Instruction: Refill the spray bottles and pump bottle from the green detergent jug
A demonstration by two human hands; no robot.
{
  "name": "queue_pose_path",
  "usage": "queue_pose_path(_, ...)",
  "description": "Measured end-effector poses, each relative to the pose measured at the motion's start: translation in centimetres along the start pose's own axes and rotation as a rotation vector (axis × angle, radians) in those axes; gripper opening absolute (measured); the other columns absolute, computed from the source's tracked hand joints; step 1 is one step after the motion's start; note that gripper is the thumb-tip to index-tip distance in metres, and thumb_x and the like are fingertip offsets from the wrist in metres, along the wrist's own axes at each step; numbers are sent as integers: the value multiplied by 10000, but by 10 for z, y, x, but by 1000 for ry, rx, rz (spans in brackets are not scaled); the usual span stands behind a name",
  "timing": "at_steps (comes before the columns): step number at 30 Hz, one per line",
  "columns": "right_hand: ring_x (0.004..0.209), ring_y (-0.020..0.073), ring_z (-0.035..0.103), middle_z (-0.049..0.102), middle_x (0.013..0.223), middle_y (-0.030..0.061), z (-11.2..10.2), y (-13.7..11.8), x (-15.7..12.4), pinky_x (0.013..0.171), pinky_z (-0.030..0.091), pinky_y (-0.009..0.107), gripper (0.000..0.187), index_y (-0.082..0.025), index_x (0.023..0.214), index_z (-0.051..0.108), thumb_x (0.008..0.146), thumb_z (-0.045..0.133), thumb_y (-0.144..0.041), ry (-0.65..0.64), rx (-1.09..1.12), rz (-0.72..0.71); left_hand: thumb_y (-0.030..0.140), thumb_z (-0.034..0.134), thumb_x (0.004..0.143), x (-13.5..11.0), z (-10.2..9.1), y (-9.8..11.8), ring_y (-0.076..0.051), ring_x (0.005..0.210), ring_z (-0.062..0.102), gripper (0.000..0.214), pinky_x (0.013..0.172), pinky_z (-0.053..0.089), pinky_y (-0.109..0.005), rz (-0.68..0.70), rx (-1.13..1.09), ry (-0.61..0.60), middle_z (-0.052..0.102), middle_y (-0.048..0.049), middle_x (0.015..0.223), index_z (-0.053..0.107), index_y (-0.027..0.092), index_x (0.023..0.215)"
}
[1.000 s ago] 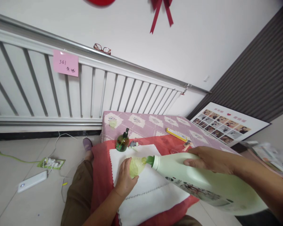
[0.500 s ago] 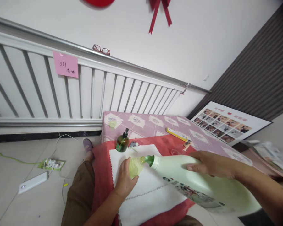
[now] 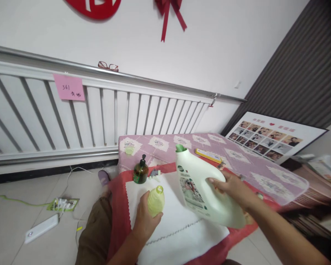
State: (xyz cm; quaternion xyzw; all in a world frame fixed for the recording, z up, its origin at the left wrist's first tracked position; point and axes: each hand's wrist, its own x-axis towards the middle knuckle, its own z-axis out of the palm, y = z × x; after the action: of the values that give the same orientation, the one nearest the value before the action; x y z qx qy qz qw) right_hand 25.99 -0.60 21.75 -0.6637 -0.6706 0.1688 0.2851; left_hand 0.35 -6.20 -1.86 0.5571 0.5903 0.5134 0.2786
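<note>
My left hand (image 3: 147, 217) is wrapped round a small yellow-green bottle (image 3: 156, 201), which stands nearly upright with its uncapped mouth facing up. By its handle, my right hand (image 3: 231, 187) grips a large pale green detergent jug (image 3: 200, 184). The jug leans slightly, its green pouring spout (image 3: 180, 148) pointing up and apart from the bottle. Both are over a white cloth (image 3: 179, 235) with a stitched line. Behind the bottle are a dark green pump bottle (image 3: 141, 170) and a grey spray head (image 3: 154, 173).
A red cloth (image 3: 117, 206) lies under the white one, on a purple patterned tabletop (image 3: 165, 147). Farther back sit a yellow box (image 3: 208, 155) and a small clear green cap (image 3: 129, 150). A white radiator (image 3: 110, 114) lines the wall; a power strip (image 3: 63, 204) is on the floor.
The jug has swung from lying nearly level, its spout at the bottle's mouth, to almost upright and away from it. The small bottle has tipped back upright in my left hand.
</note>
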Motion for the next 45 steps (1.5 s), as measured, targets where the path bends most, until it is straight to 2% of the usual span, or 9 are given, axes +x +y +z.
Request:
queue_pose_path(7,573,212,612,653,596,3,63,33,2,535,457,304,435,-160,886,675,668,653,-537,270,261,143,246,660,621,-1,5,-7,-346,1289,445,813,1122,352,-434,-12,78,12,455,-143,1392,292,175,1343)
queue_pose_path(14,819,263,653,704,922,93,113,67,-18,667,504,345,531,-150,1038,622,696,605,-556,368,369,187,224,621,631,-3,10,-11,-321,1283,456,808,1115,373,-429,12,100,24,462,-158,1367,253,165,1349)
queue_pose_path(21,784,251,633,677,885,76,120,87,-33,662,504,354,459,-164,964,596,735,572,-562,304,379,160,207,634,620,-5,13,-18,-324,1308,436,866,1116,372,-447,-12,112,-4,444,-152,1398,220,196,1381)
queue_pose_path(27,954,272,594,571,1184,132,112,72,-67,693,511,362,488,-208,1189,507,803,561,-501,617,258,69,196,647,628,-6,13,-30,-334,1355,381,905,1127,342,-497,20,130,-41,383,-184,1445,179,187,1402)
queue_pose_path(29,892,240,610,624,1064,96,115,58,-69,721,518,358,311,-238,1097,553,841,553,-415,541,212,-132,190,656,629,-5,13,-32,-338,1349,389,911,1124,340,-511,24,131,-58,384,-193,1440,171,185,1401)
queue_pose_path(32,831,215,630,654,941,66,131,33,-52,691,532,330,164,-255,1000,587,886,507,-343,234,155,-353,186,657,622,-4,12,-31,-350,1346,389,910,1119,342,-522,41,149,-60,386,-205,1433,176,168,1394)
queue_pose_path(35,842,190,637,647,1007,91,157,12,-15,762,534,324,193,-204,1047,579,909,453,-252,2,13,-357,170,650,611,-4,13,-24,-345,1341,391,912,1124,336,-512,52,185,-49,396,-203,1423,185,149,1395)
queue_pose_path(41,1006,257,615,673,1047,105,211,-6,61,879,488,405,236,-167,1045,645,843,533,-115,-102,-154,-317,120,640,583,-5,15,-16,-334,1343,387,946,1133,321,-498,63,208,-27,409,-182,1415,181,166,1409)
queue_pose_path(45,1047,225,607,631,1170,68,236,-8,87,889,504,429,240,-179,1131,609,918,556,-276,-170,-244,-281,144,664,561,-4,16,-22,-353,1348,381,969,1140,312,-501,28,224,-45,409,-190,1424,203,160,1413)
